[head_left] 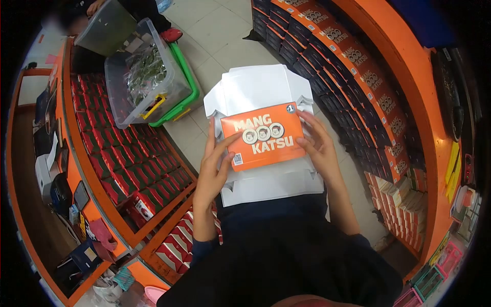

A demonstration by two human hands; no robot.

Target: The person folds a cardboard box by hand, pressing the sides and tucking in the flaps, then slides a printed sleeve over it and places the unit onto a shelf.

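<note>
A partly unfolded white cardboard box [253, 84] rests over my lap, its flaps spread at the top and bottom. Across its middle lies an orange label [268, 159] printed "MANG KATSU" with cartoon faces, a small code at lower left and a dark round mark at upper right. My left hand [216, 161] grips the box's left side, index finger and thumb lying on the label's left part. On the opposite side my right hand [318, 143] holds the box, thumb at the label's right edge and fingers along the upper right corner.
Stacked orange-and-black boxes [352, 53] line the right shelf, with white boxes [396, 210] below. Red-and-green packs [125, 158] fill the left rack. On the tiled floor [204, 30], a clear plastic bin [120, 97] stands by a green lid [186, 71]. Another person's red shoe [171, 35] shows behind it.
</note>
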